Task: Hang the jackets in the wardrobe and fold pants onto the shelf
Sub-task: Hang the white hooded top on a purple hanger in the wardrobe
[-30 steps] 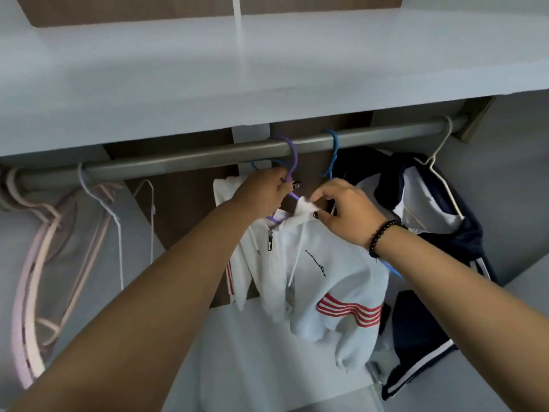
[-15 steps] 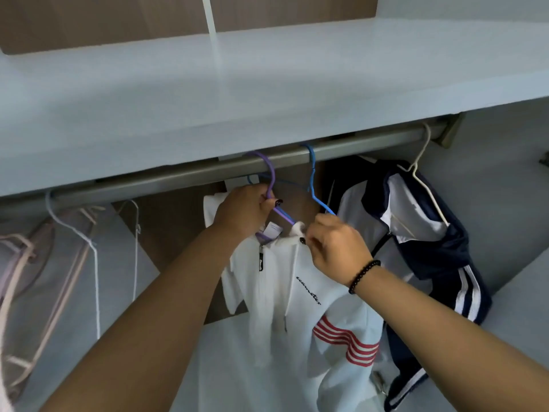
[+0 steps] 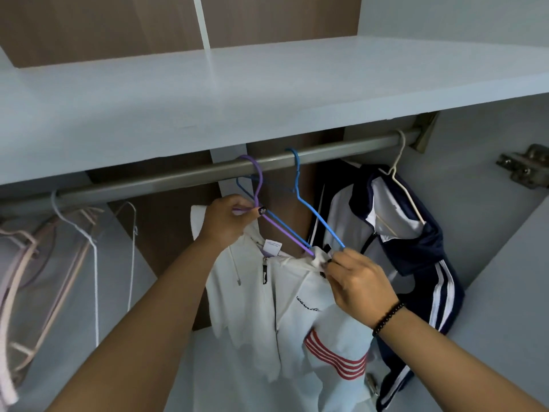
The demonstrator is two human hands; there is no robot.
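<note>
Up at the wardrobe rail, the left hand grips the purple hanger just below its hook, fingers curled round the wire, dark-painted thumbnail on top. The purple hook sits over the rail, right under the front edge of the white shelf. The white zip hoodie hangs from that hanger with its collar tag showing and red stripes on the sleeve lower down.

The right hand, a black bead bracelet at the wrist, pinches the hoodie's collar fabric between thumb and fingertips at the hanger's right shoulder. A blue hanger hooks on the rail just to the right of the purple one, and its wire arm slants down toward those pinching fingers; whether it touches them is hard to tell from this angle.

Further right along the rail, a cream wire hanger carries a navy and white track jacket, hanging just beside the hoodie. Over at the left end of the rail, a white wire hanger and pale pink hangers hang bare. A metal door hinge shows on the right side panel.
</note>
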